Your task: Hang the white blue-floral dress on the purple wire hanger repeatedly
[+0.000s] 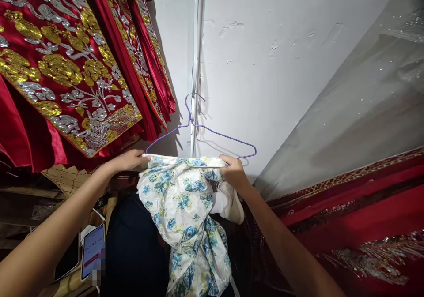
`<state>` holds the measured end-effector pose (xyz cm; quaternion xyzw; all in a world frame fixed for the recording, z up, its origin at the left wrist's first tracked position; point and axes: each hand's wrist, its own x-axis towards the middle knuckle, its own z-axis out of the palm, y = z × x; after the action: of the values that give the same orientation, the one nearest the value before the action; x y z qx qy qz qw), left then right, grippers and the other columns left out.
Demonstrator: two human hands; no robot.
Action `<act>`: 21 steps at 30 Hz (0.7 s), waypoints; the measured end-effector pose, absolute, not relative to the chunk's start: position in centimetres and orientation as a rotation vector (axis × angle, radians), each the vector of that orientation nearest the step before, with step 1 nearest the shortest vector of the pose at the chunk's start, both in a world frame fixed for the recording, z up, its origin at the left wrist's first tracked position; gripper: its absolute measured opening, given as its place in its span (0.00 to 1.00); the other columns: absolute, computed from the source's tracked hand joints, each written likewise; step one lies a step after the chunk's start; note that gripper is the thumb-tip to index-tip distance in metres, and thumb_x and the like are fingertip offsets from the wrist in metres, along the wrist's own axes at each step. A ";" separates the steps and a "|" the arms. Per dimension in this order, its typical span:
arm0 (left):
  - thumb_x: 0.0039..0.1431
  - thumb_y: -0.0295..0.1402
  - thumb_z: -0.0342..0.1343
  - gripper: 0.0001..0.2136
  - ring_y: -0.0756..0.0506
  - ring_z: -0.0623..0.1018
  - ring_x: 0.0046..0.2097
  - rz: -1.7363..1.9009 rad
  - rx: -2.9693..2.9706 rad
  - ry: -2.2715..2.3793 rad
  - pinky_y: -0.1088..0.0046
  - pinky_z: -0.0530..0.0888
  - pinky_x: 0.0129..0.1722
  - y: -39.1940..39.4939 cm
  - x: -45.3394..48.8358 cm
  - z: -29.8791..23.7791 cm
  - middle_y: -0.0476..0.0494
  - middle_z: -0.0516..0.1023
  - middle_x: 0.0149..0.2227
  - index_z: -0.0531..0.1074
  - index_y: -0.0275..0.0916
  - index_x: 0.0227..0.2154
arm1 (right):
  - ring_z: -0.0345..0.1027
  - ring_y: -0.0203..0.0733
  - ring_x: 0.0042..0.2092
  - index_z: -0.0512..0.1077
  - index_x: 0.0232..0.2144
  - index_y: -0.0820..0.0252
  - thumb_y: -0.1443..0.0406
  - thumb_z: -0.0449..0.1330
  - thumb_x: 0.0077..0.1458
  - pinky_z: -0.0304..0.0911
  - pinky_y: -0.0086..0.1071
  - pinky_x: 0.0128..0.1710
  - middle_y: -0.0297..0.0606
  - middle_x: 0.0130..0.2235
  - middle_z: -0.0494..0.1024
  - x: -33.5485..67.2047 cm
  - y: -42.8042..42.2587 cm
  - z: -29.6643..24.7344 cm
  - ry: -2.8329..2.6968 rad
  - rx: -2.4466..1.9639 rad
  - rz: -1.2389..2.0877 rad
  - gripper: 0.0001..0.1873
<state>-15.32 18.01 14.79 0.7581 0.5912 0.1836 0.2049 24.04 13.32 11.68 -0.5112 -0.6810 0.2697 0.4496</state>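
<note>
A white garment (183, 200) printed with blue flowers and green leaves hangs between my hands. Its straight top band is stretched sideways, and the cloth below falls in folds over my lap. My left hand (135, 159) grips the band's left end. The right end is pinched in my right hand (232, 170). Just behind the band is a purple wire hanger (223, 134) with its hook upward. The band hides the hanger's lower part, so whether cloth is on the hanger I cannot tell.
Red cloths (73, 67) with gold and silver embroidery hang at the upper left. A white wall (251, 85) with a vertical strip (198, 32) stands ahead. On the right are sheer fabric (351, 98) and red beaded cloth (357, 226). A lit phone (92, 248) lies lower left. A white shoe (236, 206) shows below my right hand.
</note>
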 end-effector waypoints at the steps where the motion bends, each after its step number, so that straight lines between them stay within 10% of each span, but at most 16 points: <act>1: 0.51 0.55 0.56 0.21 0.41 0.73 0.32 0.484 2.122 1.628 0.69 0.69 0.31 18.1 -15.5 14.7 0.43 0.74 0.28 0.71 0.40 0.25 | 0.47 0.34 0.27 0.54 0.20 0.57 0.68 0.50 0.42 0.42 0.31 0.26 0.29 0.23 0.53 24.0 13.3 11.7 -1.686 -1.264 0.679 0.06; 7: 0.59 0.51 0.50 0.19 0.35 0.75 0.46 0.676 2.444 1.616 0.63 0.70 0.48 17.2 -15.9 14.9 0.37 0.75 0.39 0.67 0.42 0.23 | 0.45 0.34 0.27 0.54 0.21 0.57 0.67 0.50 0.45 0.43 0.30 0.26 0.29 0.23 0.52 23.3 12.8 11.2 -1.679 -1.258 0.733 0.06; 16: 0.53 0.31 0.53 0.27 0.36 0.71 0.57 0.881 2.692 1.491 0.62 0.67 0.57 15.1 -12.7 18.7 0.37 0.69 0.58 0.63 0.38 0.58 | 0.51 0.36 0.27 0.63 0.23 0.57 0.66 0.52 0.50 0.49 0.30 0.27 0.29 0.23 0.60 22.3 11.5 11.1 -1.797 -1.186 0.818 0.05; 21: 0.61 0.32 0.47 0.19 0.39 0.76 0.51 1.151 2.453 1.422 0.64 0.70 0.55 15.5 -9.8 20.6 0.41 0.79 0.50 0.75 0.38 0.52 | 0.58 0.37 0.25 0.69 0.54 0.56 0.69 0.55 0.47 0.57 0.30 0.25 0.33 0.28 0.72 21.2 9.0 12.6 -1.773 -1.108 0.932 0.29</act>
<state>-9.75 15.50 20.60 0.8009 0.4642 0.3760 0.0408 21.24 9.04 12.61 -0.4407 -0.7052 0.3708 0.4135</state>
